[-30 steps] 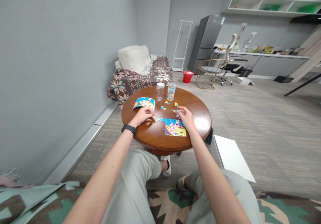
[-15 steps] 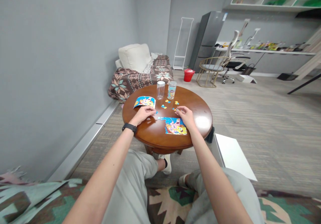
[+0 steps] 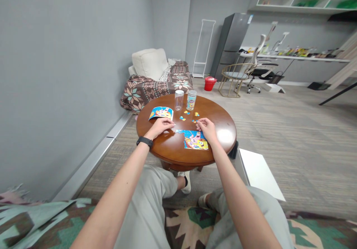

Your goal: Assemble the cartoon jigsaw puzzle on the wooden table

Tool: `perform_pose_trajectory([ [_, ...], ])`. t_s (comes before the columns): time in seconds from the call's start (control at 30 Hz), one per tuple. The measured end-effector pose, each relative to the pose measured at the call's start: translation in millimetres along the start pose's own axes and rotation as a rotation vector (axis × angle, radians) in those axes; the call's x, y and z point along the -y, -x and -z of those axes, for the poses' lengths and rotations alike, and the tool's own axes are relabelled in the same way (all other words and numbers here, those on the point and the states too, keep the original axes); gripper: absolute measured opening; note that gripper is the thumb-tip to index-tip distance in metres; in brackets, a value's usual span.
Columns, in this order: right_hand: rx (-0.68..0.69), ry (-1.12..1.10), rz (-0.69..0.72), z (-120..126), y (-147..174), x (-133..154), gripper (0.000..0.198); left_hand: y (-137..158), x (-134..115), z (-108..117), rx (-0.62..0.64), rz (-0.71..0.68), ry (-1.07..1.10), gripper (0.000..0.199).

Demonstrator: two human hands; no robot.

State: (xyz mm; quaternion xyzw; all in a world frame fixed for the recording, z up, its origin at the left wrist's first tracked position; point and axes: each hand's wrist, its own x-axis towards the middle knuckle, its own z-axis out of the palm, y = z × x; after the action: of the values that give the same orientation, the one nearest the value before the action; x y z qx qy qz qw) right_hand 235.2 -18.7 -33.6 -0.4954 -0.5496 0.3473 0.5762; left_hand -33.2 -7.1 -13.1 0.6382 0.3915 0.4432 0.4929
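My left hand (image 3: 164, 124) is closed in a pinch on a small puzzle piece (image 3: 174, 124), whose pale edge shows at the fingertips. A partly assembled cartoon puzzle (image 3: 195, 141) lies flat on the round table, with a narrow strip of joined pieces reaching left from its top edge. Above its right side, my right hand (image 3: 206, 127) has its fingers curled together, tips beside a loose puzzle piece (image 3: 194, 121); whatever they hold is hidden. More loose pieces (image 3: 186, 112) lie beyond. Left of them stands a curved picture sheet (image 3: 161, 112) with a similar cartoon.
A clear jar (image 3: 179, 101) and a cartoon-printed canister (image 3: 191, 100) stand toward the far side of the wooden table (image 3: 158, 148). Behind is a sofa with a patterned cover (image 3: 156, 87). A white box (image 3: 260, 172) is on the floor at right.
The piece in my left hand has turned, from showing blue to showing a thin pale edge. My right fingers have shifted slightly, staying near the loose pieces. The assembled puzzle looks the same.
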Motion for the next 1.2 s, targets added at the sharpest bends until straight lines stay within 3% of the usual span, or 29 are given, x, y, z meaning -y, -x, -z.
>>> perform_pose_trajectory([
  [0.47,-0.073,0.095,0.124,1.7,1.5,5.9,0.026,0.2,-0.4,-1.0,-0.012,0.019,0.063,0.044],
  [0.63,-0.011,0.04,0.069,0.1,1.5,5.5,0.03,0.3,2.0,0.3,-0.009,0.002,0.014,0.04],
  [0.83,-0.087,0.161,0.085,3.7,3.9,11.4,0.025,-0.9,4.2,0.9,-0.006,-0.001,-0.059,0.033],
  [1.03,-0.004,0.046,0.032,4.1,1.3,6.1,0.021,-1.7,2.9,1.1,-0.008,-0.071,-0.049,0.033],
  [1.2,0.006,-0.012,0.04,0.0,0.2,4.7,0.013,-2.1,3.8,2.3,0.006,-0.037,-0.038,0.036],
])
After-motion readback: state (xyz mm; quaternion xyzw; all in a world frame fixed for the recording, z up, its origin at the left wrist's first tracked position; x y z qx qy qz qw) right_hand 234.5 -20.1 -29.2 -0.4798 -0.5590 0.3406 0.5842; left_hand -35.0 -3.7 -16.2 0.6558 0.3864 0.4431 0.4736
